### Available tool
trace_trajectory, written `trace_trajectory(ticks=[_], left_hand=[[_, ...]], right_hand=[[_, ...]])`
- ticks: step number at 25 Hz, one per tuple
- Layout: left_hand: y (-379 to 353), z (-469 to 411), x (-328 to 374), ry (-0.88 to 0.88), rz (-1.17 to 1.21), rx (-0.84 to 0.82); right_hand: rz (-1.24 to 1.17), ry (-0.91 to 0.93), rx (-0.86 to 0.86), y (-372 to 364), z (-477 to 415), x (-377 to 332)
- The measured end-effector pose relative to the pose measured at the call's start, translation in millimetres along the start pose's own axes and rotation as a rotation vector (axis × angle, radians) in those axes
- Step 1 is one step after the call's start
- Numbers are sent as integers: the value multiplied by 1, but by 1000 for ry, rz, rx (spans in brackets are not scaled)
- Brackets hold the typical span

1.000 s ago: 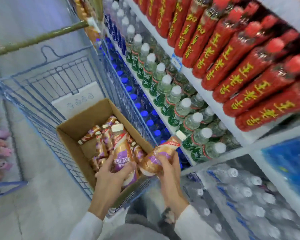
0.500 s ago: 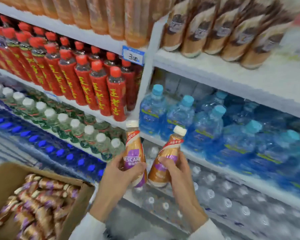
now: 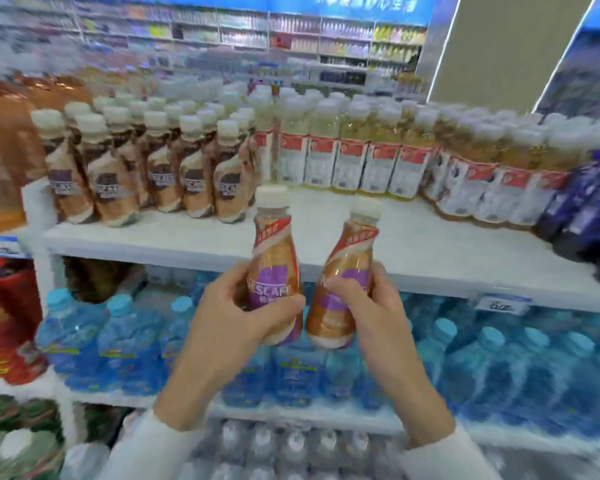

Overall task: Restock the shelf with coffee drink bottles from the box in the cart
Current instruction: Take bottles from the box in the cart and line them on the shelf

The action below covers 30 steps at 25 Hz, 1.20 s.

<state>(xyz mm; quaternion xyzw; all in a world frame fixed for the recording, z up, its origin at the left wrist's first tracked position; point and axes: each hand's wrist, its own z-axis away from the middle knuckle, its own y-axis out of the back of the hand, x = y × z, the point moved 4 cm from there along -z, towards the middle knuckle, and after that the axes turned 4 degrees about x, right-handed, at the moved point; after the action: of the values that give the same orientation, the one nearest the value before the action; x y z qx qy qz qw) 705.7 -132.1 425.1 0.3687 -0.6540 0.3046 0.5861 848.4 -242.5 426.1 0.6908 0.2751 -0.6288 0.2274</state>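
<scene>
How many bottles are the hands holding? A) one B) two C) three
B: the left hand grips the left bottle and the right hand grips the right bottle, which makes two.

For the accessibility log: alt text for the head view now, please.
The left hand and the right hand each grip a brown-and-purple plastic coffee bottle with a white cap, the left bottle nearly upright, the right bottle tilted, before a white shelf board. On it stand matching coffee bottles beside pale yellow bottles; blue water bottles fill the shelf below.
</scene>
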Motion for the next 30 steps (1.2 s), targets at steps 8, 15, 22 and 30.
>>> trace_trajectory(ticks=[8,15,22,30], left_hand=[[-59,-118,31,-150,-186,53],[-58,-138,4,-188,-233,58],[-43,-131,2,-152,-207,-19],[-41,-126,5,-189,-205,21]], right_hand=[[74,134,38,14,-107,-45],[117,120,0,15,-126,-14],[252,163,52,33,-112,-4],[285,199,63,30,-112,2]])
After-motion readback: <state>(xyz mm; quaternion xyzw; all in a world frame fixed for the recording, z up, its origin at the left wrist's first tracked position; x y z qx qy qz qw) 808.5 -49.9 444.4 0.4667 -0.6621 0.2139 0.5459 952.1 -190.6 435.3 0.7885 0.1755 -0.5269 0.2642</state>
